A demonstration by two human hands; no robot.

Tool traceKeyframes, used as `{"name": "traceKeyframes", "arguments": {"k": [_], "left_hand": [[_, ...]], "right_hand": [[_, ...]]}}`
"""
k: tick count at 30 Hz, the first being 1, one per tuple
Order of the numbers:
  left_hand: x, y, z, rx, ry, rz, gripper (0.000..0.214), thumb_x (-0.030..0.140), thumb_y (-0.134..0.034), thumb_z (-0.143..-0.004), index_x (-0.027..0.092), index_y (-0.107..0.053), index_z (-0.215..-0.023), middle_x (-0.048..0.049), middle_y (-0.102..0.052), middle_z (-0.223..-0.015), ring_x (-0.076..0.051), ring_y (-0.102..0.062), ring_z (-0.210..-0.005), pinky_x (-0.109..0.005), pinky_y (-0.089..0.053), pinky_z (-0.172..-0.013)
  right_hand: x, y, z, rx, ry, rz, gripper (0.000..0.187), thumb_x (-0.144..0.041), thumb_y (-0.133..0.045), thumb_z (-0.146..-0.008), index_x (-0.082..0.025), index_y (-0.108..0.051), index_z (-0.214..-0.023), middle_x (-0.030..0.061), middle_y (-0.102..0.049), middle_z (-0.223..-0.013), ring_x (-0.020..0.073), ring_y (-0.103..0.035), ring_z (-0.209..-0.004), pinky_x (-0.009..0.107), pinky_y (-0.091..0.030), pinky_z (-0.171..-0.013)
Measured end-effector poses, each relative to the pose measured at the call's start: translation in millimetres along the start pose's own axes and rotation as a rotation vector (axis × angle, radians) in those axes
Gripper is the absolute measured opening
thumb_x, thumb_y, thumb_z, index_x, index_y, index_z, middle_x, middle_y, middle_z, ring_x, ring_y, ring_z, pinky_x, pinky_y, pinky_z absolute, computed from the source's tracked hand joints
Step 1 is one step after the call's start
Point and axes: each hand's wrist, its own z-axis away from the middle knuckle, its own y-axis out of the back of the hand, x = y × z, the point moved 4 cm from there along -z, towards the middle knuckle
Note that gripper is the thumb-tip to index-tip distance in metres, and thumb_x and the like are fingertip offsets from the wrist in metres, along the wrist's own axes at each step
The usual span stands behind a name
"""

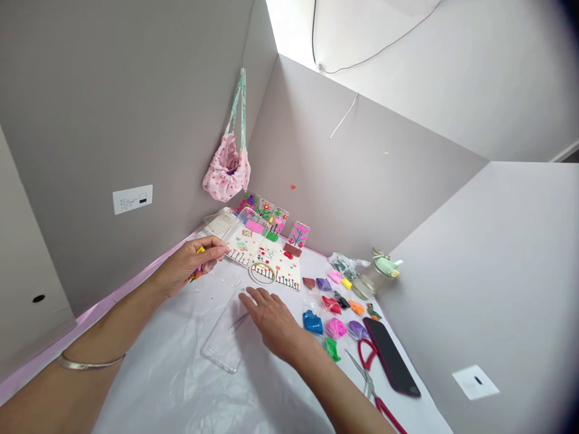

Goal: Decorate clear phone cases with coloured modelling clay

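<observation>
plainly, left fingers (219, 250) pinch a clear case (248, 236), right fingers (256, 296) parted over another case (222, 339).

Right hand (274, 319) at clear phone case (221, 346)

Two hands (275, 319), four decorated panels (299, 234), one hanging bag (226, 175), one phone (391, 357), one pair of scissors (370, 381)
</observation>
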Motion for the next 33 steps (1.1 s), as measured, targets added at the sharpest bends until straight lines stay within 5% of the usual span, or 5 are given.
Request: {"name": "traceKeyframes", "arguments": {"k": [5, 14, 20, 27, 33], "left_hand": [[-5.7, -1.7, -1.4, -0.013, 0.01, -0.011, 0.029, 0.045, -0.072, -0.082, 0.02, -0.062, -0.074, 0.0051, -0.044, -0.064, -0.009, -0.035, -0.051, -0.021, -0.026, -0.046], [-9.7, -5.1, -1.0, -0.041, 0.015, -0.014, 0.03, 0.045, -0.071, -0.085, 0.02, -0.061, -0.074, 0.0065, -0.043, -0.06, -0.009, -0.035, -0.051, -0.021, -0.028, -0.048], [-11.3, -2.5, -2.4, -0.044, 0.018, 0.024, 0.029, 0.046, -0.071, -0.085, 0.02, -0.063, -0.076, 0.0065, -0.043, -0.06, -0.009, -0.036, -0.051, -0.021, -0.03, -0.05], [-9.0, -8.8, 1.1, -0.046, 0.046, 0.109, 0.026, 0.041, -0.076, -0.082, 0.019, -0.066, -0.074, 0.0069, -0.044, -0.055, -0.007, -0.033, -0.049, -0.018, -0.027, -0.046], [-14.3, -4.2, -3.3, -0.031, 0.068, 0.3, 0.027, 0.038, -0.079, -0.079, 0.016, -0.062, -0.074, 0.0056, -0.046, -0.062, -0.005, -0.032, -0.048, -0.015, -0.028, -0.042]], "right_hand": [[-20.9, -7.3, -0.4, 0.046, 0.204, -0.003, 0.064, -0.004, -0.064, -0.085, -0.021, -0.041, -0.142, 0.0131, -0.05, -0.152, 0.0303, -0.044, -0.14, 0.049, -0.043, -0.109], [-27.7, 9.7, -1.3, 0.145, 0.332, 0.034, 0.014, -0.008, -0.045, -0.1, -0.015, -0.056, -0.106, 0.0094, -0.066, -0.097, 0.0236, -0.059, -0.101, 0.039, -0.047, -0.094], [-14.1, 29.8, 35.5, 0.247, 0.193, -0.076, 0.039, 0.004, -0.035, -0.095, -0.016, -0.053, -0.123, 0.0131, -0.064, -0.122, 0.0243, -0.056, -0.116, 0.042, -0.044, -0.103], [-17.4, 8.2, 92.2, -0.1, 0.177, -0.284, 0.074, 0.009, -0.053, -0.07, -0.02, -0.049, -0.138, 0.0134, -0.054, -0.148, 0.0279, -0.045, -0.141, 0.043, -0.043, -0.114], [-11.2, 20.4, 41.3, 0.027, 0.077, -0.334, 0.047, -0.003, -0.049, -0.091, -0.02, -0.05, -0.135, 0.0111, -0.058, -0.14, 0.0206, -0.061, -0.122, 0.034, -0.054, -0.098]]}}
